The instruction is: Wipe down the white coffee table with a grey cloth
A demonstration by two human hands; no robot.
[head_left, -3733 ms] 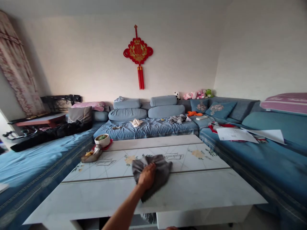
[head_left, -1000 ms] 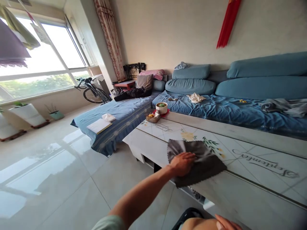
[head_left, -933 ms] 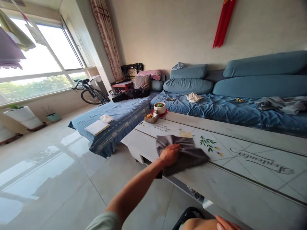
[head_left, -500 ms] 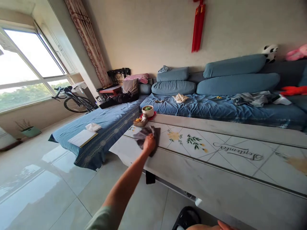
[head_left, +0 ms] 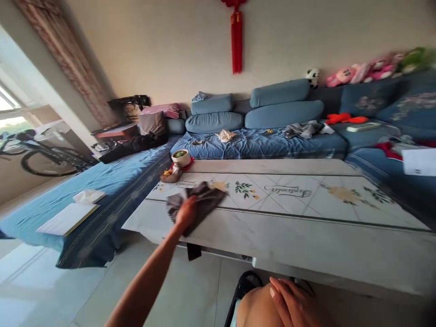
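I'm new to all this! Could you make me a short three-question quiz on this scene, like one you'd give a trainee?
1. Which hand is on the grey cloth?
2. True or false: the potted plant stands on the sofa.
3. What hangs on the wall? A) a clock B) a red tassel C) a mirror

Key:
1. The left hand; the right hand is near the knee.
2. False: it stands at the left end of the table.
3. B
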